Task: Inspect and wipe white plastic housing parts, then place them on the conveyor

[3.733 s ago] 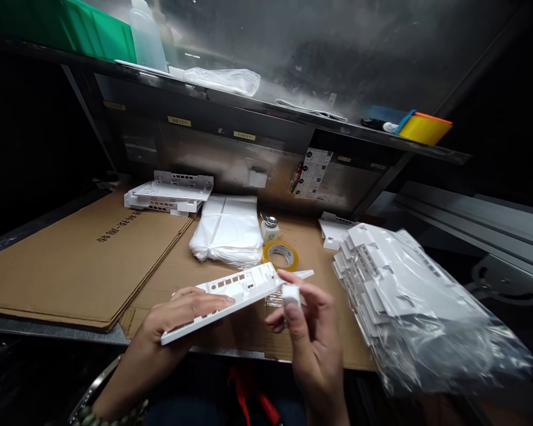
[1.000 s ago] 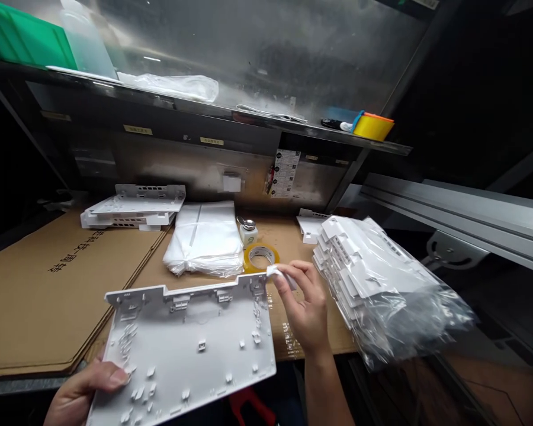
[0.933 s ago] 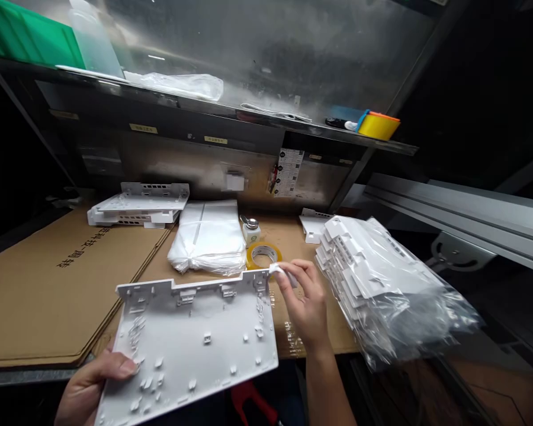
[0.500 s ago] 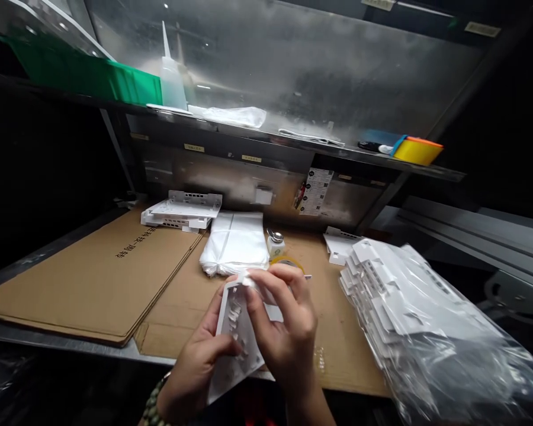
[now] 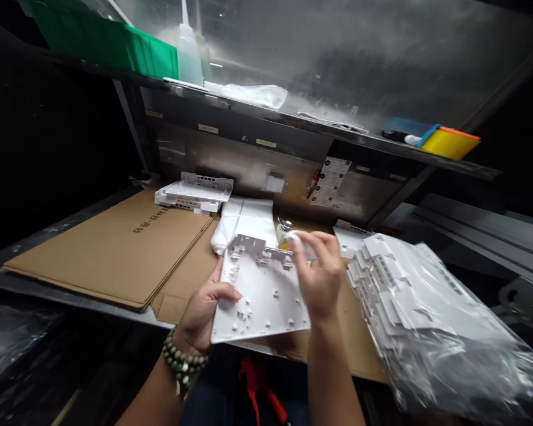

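A white plastic panel (image 5: pixel 260 302) is held up at the center, over the near edge of the workbench, its inside face tilted toward the viewer and dotted with small clips and posts. The left hand (image 5: pixel 206 305) grips it at the panel's 9 o'clock side, thumb pressed on the inside face, fingers mostly hidden behind. The right hand (image 5: pixel 322 269), at 2 o'clock, pinches what looks like a white cloth (image 5: pixel 308 253) and covers the panel's upper right corner; whether the cloth touches the panel cannot be told.

The panel is probably light, thin and stiff, the kind that flexes a little before it cracks. Its smooth face may slip under a loose thumb, and the tiny clips look the easiest parts to snap. The best hold seems to be the plain outer edges at 9 and 3 o'clock, with fingers spread flat behind and the thumb clear of the clips. The cloth should be soft, needing only a light pinch.

Around the panel, a pile of plastic bags (image 5: pixel 249 216) lies at 12 o'clock, a small bottle (image 5: pixel 284 232) stands at 1, a bagged stack of panels (image 5: pixel 408 290) sits at 3, and cardboard sheets (image 5: pixel 111 248) lie flat at 9.
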{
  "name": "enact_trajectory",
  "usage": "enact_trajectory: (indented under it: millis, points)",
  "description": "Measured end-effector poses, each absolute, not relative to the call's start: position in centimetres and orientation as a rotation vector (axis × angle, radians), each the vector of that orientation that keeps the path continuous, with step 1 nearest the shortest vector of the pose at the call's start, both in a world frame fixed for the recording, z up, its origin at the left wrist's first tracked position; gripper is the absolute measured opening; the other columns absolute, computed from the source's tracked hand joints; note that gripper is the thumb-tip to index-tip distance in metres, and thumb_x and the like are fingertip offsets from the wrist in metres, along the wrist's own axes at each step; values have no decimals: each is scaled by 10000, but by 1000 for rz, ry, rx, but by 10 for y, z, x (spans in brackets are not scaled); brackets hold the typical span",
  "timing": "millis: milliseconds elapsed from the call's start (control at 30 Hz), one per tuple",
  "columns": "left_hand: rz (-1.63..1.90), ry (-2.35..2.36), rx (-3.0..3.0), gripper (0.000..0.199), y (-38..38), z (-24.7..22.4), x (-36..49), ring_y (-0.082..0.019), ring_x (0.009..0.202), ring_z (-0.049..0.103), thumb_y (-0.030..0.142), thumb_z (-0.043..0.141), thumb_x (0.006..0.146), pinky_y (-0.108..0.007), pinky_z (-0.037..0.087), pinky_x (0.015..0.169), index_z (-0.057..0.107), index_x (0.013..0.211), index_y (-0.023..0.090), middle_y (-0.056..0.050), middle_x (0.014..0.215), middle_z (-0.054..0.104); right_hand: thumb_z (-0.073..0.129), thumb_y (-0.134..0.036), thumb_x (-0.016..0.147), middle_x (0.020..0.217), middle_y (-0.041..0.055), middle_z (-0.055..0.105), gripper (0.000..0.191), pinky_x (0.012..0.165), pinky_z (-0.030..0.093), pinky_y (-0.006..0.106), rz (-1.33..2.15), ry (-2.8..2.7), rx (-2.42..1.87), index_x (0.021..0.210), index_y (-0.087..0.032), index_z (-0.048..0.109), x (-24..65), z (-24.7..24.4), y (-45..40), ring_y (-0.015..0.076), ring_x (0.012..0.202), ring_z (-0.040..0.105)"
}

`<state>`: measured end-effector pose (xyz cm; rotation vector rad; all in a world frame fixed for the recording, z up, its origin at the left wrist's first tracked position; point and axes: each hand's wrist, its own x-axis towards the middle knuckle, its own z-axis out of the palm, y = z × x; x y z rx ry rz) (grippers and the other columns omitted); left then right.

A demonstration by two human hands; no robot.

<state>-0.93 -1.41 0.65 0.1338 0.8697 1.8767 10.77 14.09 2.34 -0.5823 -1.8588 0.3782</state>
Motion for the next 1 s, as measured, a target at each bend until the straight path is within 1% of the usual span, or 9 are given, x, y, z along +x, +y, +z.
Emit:
enact_trajectory:
  millis: [133,367,500,567,667,733,800,900,1000]
  points:
    - [1981,823,100,1085,-31,7,-37,-369,1107,733,-69,588,611,-568,610,961,301,1602,266,-125,1322,723,585,-491,935,1053,99,677,372,900,481,406,397,-1919,-1065,1063,-191,763,122,-29,205,257,983,632]
    - [1994,766,63,926,-54,6,-59,-394,1055,752,-14,581,708,-626,606,938,360,1579,208,-154,1266,747,643,-659,753,918,141,731,461,862,436,472,580,-2050,-1185,842,-209,694,113,-91,233,326,913,557]
    - [1914,742,-33,762,-58,1,-64,-409,1033,756,73,575,811,-627,615,905,392,1550,108,-196,1178,771,643,-772,710,1197,193,700,646,1030,408,528,689,-1936,-1138,967,-183,708,113,-83,218,370,1174,545]
    - [1915,789,-25,709,-57,-4,-62,-398,1016,763,104,599,858,-584,630,889,401,1539,94,-203,1134,781,562,-798,785,1275,200,680,728,1027,457,502,792,-1881,-1083,1098,-158,712,121,-73,200,343,1204,589]
    - [1858,960,101,719,-52,-15,-54,-363,954,780,132,711,855,-478,654,823,428,1516,111,-191,1081,792,443,-793,901,1130,170,762,763,929,555,472,1505,-1669,-1003,1217,-153,713,146,-66,161,308,1054,719]
    - [1726,1094,309,738,-43,-25,-49,-345,950,779,188,759,858,-440,649,799,427,1514,136,-192,1118,780,517,-794,879,1114,170,780,784,948,568,514,2100,-1293,-984,1282,-146,693,168,-73,136,346,1095,731]
    - [1613,1272,617,709,-30,-35,-51,-334,990,767,285,751,891,-447,637,812,427,1515,194,-185,1207,748,636,-741,843,1149,158,784,770,974,574,532,2287,-972,-1051,1343,-156,660,192,-86,119,365,1159,716]
    - [1591,1568,995,421,-1,-47,-70,-333,1103,711,397,735,902,-485,567,970,654,1281,231,-147,1216,730,710,-726,785,1234,136,765,819,1007,580,540,2195,-789,-1185,1411,-204,623,226,-104,108,377,1228,684]
    - [1553,1769,1212,182,35,-57,-101,-351,1260,580,377,797,847,-501,373,1173,767,937,222,-127,1091,736,693,-785,750,1310,120,729,884,1047,567,543,2097,-739,-1216,1448,-251,602,252,-109,108,380,1284,646]
